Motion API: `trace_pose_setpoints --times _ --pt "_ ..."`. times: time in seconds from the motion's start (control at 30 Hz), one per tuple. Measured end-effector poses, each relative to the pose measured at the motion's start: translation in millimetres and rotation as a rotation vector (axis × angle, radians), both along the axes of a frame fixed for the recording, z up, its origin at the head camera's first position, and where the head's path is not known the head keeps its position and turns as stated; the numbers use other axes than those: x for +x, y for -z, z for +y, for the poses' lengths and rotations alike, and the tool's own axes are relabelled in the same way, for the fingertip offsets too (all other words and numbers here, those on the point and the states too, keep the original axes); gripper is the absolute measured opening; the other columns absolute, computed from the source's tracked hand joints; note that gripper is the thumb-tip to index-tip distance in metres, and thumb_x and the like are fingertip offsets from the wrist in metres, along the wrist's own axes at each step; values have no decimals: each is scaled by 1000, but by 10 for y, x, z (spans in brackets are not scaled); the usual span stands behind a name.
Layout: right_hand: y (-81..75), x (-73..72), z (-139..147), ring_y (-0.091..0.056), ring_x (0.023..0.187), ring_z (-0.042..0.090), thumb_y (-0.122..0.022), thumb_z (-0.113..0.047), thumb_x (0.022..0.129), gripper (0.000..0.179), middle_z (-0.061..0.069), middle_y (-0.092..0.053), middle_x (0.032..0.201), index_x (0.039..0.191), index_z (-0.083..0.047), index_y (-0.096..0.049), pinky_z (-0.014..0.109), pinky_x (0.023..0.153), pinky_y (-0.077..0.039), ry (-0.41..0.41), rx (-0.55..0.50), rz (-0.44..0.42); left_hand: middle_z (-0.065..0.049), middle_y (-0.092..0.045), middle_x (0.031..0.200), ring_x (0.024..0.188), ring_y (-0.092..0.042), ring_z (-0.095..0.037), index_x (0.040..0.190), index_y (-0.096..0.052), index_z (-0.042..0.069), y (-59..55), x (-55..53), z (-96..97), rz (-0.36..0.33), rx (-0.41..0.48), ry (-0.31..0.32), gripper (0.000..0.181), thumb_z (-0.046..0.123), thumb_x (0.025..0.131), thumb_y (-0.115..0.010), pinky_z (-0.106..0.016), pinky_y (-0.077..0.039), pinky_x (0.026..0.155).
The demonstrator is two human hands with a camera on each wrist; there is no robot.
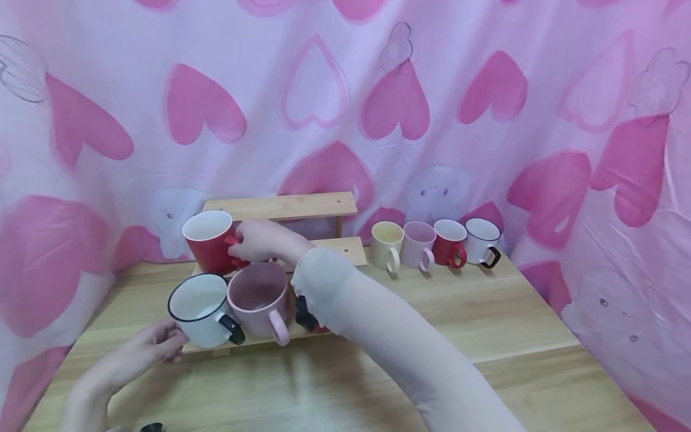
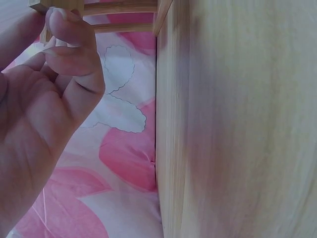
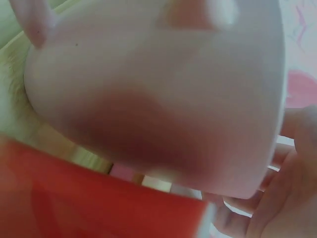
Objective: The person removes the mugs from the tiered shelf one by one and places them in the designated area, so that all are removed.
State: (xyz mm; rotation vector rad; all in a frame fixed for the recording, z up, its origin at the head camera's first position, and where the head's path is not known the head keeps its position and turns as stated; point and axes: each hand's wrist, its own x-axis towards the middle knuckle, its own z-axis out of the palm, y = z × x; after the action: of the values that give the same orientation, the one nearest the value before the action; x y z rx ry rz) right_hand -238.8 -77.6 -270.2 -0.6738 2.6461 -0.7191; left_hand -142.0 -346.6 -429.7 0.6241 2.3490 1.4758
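Note:
My right hand (image 1: 266, 240) grips the handle of a red mug (image 1: 207, 251) with a white inside, at the left of the shelf's middle tier. In the right wrist view the hand's fingers show behind a pink mug (image 3: 148, 89). My left hand (image 1: 146, 351) pinches the front left corner of the wooden shelf (image 2: 59, 5), thumb and fingers at the board's edge. Beside it on the front tier stands a white mug (image 1: 200, 300) with black rim and handle, then the pink mug (image 1: 259, 294). Another red mug (image 3: 99, 193) is mostly hidden under my right sleeve in the head view.
Right of the shelf, a row stands on the table (image 1: 486, 324): a cream mug (image 1: 384, 246), a small pink mug (image 1: 415, 246), a small red mug (image 1: 447, 243) and a small white mug (image 1: 477, 243) with a black handle. A heart-patterned curtain (image 1: 302, 78) hangs behind.

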Motion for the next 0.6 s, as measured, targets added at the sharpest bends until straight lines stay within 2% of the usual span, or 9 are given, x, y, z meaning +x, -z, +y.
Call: trace_pose_setpoints --times 0.1,0.33,0.47,0.6 --pt "2 -10 -34 -58 72 15 -66 -27 95 12 4 -67 87 98 -15 -65 25 62 -52 20 -63 -42 -4 -53 84 74 -55 -16 108 -47 -9 -18 12 -46 -6 -15 -8 17 7 104 -44 -28 -46 66" --pt "67 -44 -85 -62 77 17 -66 -20 95 11 5 -67 88 99 -10 -65 24 62 -52 154 -212 -138 -5 -52 85 75 -57 -19 109 -45 -8 5 33 -71 -40 20 21 16 7 104 -43 -30 -48 66" --pt "31 -101 -83 -63 77 17 -65 -20 96 11 4 -66 87 98 -10 -66 25 62 -54 203 -264 -110 -8 -52 88 77 -59 -18 112 -44 -9 -20 13 -55 -38 37 32 18 7 104 -43 -30 -50 69" --pt "-67 -116 -53 -61 73 14 -65 -24 96 15 4 -66 84 94 -10 -68 25 62 -55 210 -246 -29 -12 -53 91 79 -59 -17 113 -45 -9 -35 0 -33 -42 31 24 20 8 104 -43 -30 -51 71"
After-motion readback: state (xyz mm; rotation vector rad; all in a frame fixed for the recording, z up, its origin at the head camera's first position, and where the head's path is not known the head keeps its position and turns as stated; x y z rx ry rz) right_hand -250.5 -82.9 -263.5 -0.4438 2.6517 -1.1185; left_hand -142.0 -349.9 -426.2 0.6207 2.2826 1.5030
